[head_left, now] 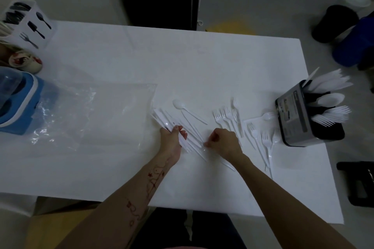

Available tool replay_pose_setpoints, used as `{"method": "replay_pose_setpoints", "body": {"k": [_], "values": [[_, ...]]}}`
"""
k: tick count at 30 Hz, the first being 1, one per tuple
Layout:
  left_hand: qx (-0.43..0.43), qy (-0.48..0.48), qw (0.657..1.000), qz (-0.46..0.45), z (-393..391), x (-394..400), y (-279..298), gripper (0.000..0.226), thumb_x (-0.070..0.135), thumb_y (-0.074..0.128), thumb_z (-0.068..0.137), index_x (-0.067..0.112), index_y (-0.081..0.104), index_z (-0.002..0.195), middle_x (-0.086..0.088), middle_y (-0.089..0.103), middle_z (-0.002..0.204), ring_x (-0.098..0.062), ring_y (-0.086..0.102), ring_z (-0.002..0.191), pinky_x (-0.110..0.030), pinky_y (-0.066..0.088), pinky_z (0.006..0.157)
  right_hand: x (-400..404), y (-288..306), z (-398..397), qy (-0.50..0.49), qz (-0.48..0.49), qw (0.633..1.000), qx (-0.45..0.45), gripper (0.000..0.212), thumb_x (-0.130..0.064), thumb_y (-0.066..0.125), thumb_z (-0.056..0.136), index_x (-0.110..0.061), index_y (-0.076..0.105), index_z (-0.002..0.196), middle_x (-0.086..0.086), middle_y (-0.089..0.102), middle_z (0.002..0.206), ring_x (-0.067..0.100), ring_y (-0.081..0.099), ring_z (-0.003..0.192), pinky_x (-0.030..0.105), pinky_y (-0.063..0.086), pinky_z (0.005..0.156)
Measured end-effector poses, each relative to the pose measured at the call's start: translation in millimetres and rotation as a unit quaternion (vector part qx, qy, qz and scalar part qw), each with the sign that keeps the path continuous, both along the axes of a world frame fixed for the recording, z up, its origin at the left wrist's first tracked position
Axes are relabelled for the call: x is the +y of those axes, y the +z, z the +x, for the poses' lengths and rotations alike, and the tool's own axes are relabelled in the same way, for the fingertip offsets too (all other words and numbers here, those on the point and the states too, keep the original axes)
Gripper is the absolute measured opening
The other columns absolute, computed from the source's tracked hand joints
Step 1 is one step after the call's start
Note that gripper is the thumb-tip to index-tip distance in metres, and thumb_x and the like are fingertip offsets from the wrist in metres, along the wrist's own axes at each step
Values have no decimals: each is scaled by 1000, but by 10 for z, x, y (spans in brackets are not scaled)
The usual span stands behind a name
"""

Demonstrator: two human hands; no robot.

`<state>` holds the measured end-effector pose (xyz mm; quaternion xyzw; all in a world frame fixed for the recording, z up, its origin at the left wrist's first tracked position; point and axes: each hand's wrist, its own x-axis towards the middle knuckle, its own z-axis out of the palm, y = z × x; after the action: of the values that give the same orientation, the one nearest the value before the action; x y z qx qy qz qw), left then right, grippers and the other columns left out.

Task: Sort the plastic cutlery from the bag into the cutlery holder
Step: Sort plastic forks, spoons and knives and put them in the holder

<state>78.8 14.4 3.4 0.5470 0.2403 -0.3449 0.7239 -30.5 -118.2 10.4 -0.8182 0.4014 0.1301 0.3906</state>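
White plastic cutlery lies loose on the white table point(141, 56). My left hand point(172, 137) grips a bundle of white knives point(174, 125) near the middle. Just right of it, my right hand point(224, 141) has its fingers curled and pinches the end of a knife point(200, 151) from the same pile. A spoon point(180, 105) lies behind the bundle. Several forks point(226, 117) are spread to the right. The black cutlery holder point(295, 115) stands at the table's right edge with knives, spoons and forks in separate compartments. The clear bag point(91, 111) lies flat at the left.
A white holder with black cutlery pictures point(34, 26) stands at the back left corner, beside a small cup point(26, 62) and a blue container point(18, 103). Off the table to the right are dark bins point(334, 24) and a black object point(358, 182).
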Motion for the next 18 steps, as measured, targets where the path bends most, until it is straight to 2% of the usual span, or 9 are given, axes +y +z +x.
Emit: {"method": "replay_pose_setpoints", "body": {"k": [2, 6, 11, 13, 15, 18], "values": [[0, -9, 1000, 7, -4, 51, -7, 15, 2, 43, 99, 6, 43, 113, -7, 53, 86, -15, 52, 72, -26, 52, 70, 53, -57, 5, 27, -26, 999, 35, 28, -33, 84, 72, -19, 62, 82, -2, 66, 87, 17, 62, 82, 26, 46, 67], [-8, -29, 999, 21, -27, 94, -26, 13, 3, 43, 99, 6, 41, 112, -5, 55, 90, -14, 53, 74, -24, 50, 67, 75, -89, 40, 22, -14, 998, 50, 22, -30, 80, 78, -15, 68, 87, 3, 68, 91, 21, 64, 87, 29, 49, 70], [-22, -54, 998, 33, -50, 91, -40, 13, 5, 42, 100, 4, 43, 113, -6, 58, 97, -19, 58, 87, -28, 50, 77, 24, -112, 60, 39, 13, 997, 66, 19, -25, 70, 87, -7, 68, 80, 11, 69, 80, 26, 67, 75, 30, 48, 65], [-20, -53, 998, 26, -64, 76, -25, 8, 5, 41, 100, 6, 43, 108, -6, 59, 97, -22, 58, 93, -29, 50, 81, -10, -110, 34, 34, 21, 998, 55, 18, -21, 66, 86, -8, 63, 75, 14, 70, 79, 26, 65, 69, 32, 49, 62], [-17, -52, 998, 22, -71, 61, -15, 6, 5, 42, 100, 6, 43, 106, -8, 60, 103, -25, 58, 100, -33, 48, 86, -51, -88, -3, 32, 33, 998, 36, 15, -22, 66, 87, -11, 58, 78, 12, 70, 84, 25, 64, 73, 35, 53, 67], [-19, -57, 998, 13, -79, 40, -5, 15, 4, 43, 100, 5, 41, 114, -14, 58, 116, -28, 58, 106, -36, 45, 90, -79, -22, -67, 9, 93, 994, -48, 14, -22, 66, 90, -13, 60, 83, 5, 71, 84, 22, 65, 75, 34, 54, 70]]}}
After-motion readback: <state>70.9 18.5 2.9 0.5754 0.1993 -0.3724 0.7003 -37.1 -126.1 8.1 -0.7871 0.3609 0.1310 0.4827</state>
